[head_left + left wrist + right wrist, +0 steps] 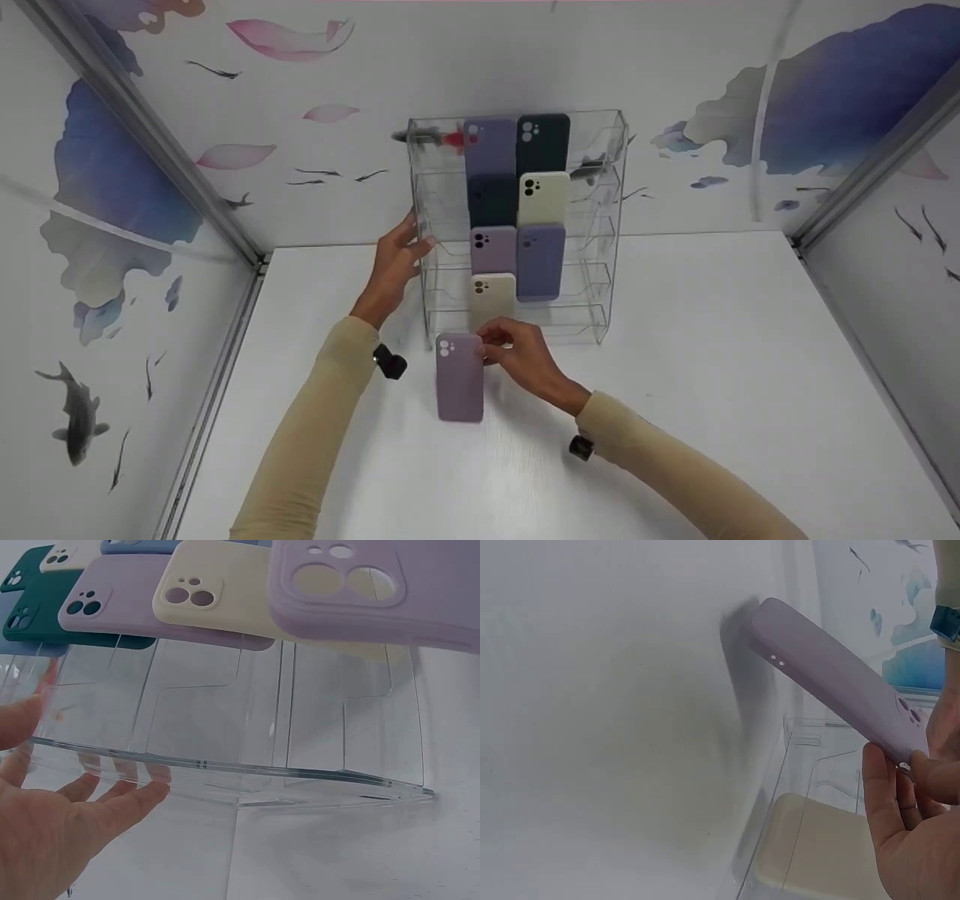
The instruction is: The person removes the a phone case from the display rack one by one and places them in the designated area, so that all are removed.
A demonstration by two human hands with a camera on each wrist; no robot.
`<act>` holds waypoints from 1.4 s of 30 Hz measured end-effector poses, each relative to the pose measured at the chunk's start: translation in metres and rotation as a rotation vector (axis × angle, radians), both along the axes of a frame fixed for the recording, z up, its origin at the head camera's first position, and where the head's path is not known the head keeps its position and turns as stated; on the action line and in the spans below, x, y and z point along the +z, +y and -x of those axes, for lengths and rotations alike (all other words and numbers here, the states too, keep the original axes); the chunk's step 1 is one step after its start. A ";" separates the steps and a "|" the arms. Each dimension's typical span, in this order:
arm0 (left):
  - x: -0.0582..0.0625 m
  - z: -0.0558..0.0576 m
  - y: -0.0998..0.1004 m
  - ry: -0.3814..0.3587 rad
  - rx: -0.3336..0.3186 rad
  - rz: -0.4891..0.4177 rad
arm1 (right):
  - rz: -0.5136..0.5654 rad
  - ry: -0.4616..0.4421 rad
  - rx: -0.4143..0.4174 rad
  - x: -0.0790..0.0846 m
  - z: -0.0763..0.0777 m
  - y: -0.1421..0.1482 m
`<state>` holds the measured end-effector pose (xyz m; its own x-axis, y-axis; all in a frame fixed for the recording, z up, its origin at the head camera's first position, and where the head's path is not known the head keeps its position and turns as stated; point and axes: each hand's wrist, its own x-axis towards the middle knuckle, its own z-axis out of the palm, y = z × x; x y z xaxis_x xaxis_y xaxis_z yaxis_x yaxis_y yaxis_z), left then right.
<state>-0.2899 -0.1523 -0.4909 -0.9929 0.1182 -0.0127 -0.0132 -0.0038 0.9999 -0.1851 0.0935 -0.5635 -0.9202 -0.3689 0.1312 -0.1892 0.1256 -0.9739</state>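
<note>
A lilac phone case [460, 379] hangs in front of the lower left of a clear acrylic display rack [517, 331]. My right hand [529, 360] pinches it by its upper right edge, thumb against fingers; the right wrist view shows the same pinch near the camera cutout. At the rack's left side my left hand [391, 266] grips the clear side panel, thumb on one side and fingers [135, 806] on the other. Just behind the held case, a cream phone case [493, 294] stands in the rack's lower tier, its bottom partly hidden by the right hand.
Other cases stand in two columns on the rack's tiers: purple [490, 146], dark green [544, 142], cream [555, 199], lilac [493, 251] and blue-purple [540, 262]. The rack stands on a white table [712, 375] against a printed back wall [480, 60]. Side walls with metal edging flank it.
</note>
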 end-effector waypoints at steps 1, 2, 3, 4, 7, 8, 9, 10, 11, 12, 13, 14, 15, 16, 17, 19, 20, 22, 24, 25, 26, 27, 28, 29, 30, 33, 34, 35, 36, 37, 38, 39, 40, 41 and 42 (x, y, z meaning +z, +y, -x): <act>0.000 0.000 0.000 -0.002 0.003 0.002 | -0.004 -0.005 0.002 -0.001 0.000 -0.001; -0.001 0.000 0.000 -0.005 0.008 0.006 | -0.008 -0.008 0.004 -0.003 0.000 -0.002; -0.001 0.000 0.000 -0.007 0.013 0.012 | -0.010 -0.012 0.005 -0.004 0.000 -0.003; -0.001 0.001 0.000 -0.009 0.015 0.015 | -0.012 -0.016 0.006 -0.005 0.000 -0.004; -0.001 0.001 0.001 -0.013 0.016 0.022 | -0.017 -0.029 0.004 -0.009 -0.001 -0.007; -0.001 0.001 0.001 -0.013 0.015 0.023 | -0.019 -0.034 0.003 -0.010 -0.001 -0.008; 0.000 0.000 0.001 -0.014 0.015 0.023 | -0.021 -0.036 0.000 -0.012 0.000 -0.009; 0.000 0.000 0.001 -0.014 0.016 0.025 | -0.019 -0.037 0.000 -0.014 0.000 -0.010; 0.000 0.000 0.000 -0.016 0.019 0.029 | -0.019 -0.039 -0.002 -0.015 0.000 -0.011; 0.000 0.000 0.000 -0.020 0.024 0.030 | -0.019 -0.043 -0.005 -0.017 0.000 -0.013; 0.000 0.000 0.000 -0.021 0.026 0.032 | -0.017 -0.047 -0.006 -0.018 0.000 -0.014; 0.000 -0.001 0.000 -0.022 0.028 0.033 | -0.017 -0.053 -0.009 -0.020 0.000 -0.015; 0.000 0.000 -0.001 -0.023 0.028 0.034 | -0.017 -0.059 -0.011 -0.022 0.000 -0.016; 0.000 0.000 -0.001 -0.022 0.026 0.037 | -0.020 -0.068 -0.013 -0.024 0.000 -0.018; 0.000 0.000 -0.001 -0.020 0.024 0.036 | -0.026 -0.075 -0.015 -0.025 0.000 -0.019; -0.001 0.000 -0.001 -0.015 0.018 0.034 | -0.038 -0.078 -0.014 -0.029 -0.001 -0.021; -0.001 -0.001 0.000 -0.014 0.016 0.032 | -0.044 -0.081 -0.013 -0.030 -0.001 -0.022; -0.001 -0.001 0.000 -0.013 0.016 0.030 | -0.053 -0.079 -0.007 -0.033 -0.002 -0.023; -0.001 0.000 0.000 -0.015 0.019 0.021 | -0.053 -0.078 0.001 -0.035 -0.003 -0.025; -0.001 0.000 0.000 -0.015 0.023 0.016 | -0.050 -0.082 0.005 -0.037 -0.004 -0.026; -0.001 0.000 0.000 -0.017 0.025 0.013 | -0.048 -0.088 0.007 -0.038 -0.004 -0.027; -0.001 0.000 0.001 -0.018 0.028 0.010 | -0.049 -0.089 0.007 -0.039 -0.004 -0.027; -0.001 0.000 0.001 -0.018 0.030 0.006 | -0.050 -0.093 0.008 -0.040 -0.005 -0.028; -0.001 0.000 0.001 -0.016 0.031 0.008 | -0.051 -0.097 0.006 -0.041 -0.005 -0.029; -0.001 0.000 0.001 -0.014 0.031 0.011 | -0.054 -0.099 0.003 -0.042 -0.006 -0.030; -0.002 0.000 0.001 -0.002 0.030 0.020 | -0.075 -0.097 -0.009 -0.045 -0.007 -0.032; -0.002 0.000 0.002 0.001 0.028 0.024 | -0.085 -0.096 -0.012 -0.046 -0.007 -0.032; -0.002 0.000 0.002 0.003 0.027 0.028 | -0.095 -0.091 -0.016 -0.047 -0.007 -0.033; -0.002 0.000 0.002 0.002 0.029 0.027 | -0.106 -0.090 -0.019 -0.048 -0.008 -0.033; -0.002 0.000 0.002 0.001 0.029 0.026 | -0.116 -0.092 -0.019 -0.049 -0.008 -0.033; -0.002 0.000 0.002 0.001 0.029 0.025 | -0.122 -0.094 -0.016 -0.050 -0.008 -0.034; -0.002 -0.001 0.001 -0.001 0.029 0.024 | -0.130 -0.093 -0.015 -0.050 -0.009 -0.034; -0.002 -0.001 0.001 -0.001 0.029 0.023 | -0.141 -0.092 -0.014 -0.051 -0.009 -0.035; -0.002 -0.001 0.001 -0.001 0.030 0.023 | -0.147 -0.093 -0.012 -0.052 -0.009 -0.036; -0.002 -0.001 0.001 -0.001 0.030 0.019 | -0.142 -0.102 -0.007 -0.053 -0.010 -0.036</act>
<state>-0.2890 -0.1516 -0.4928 -0.9960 0.0884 -0.0158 -0.0145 0.0145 0.9998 -0.1753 0.0573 -0.6161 -0.9287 -0.3704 -0.0156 -0.0893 0.2642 -0.9603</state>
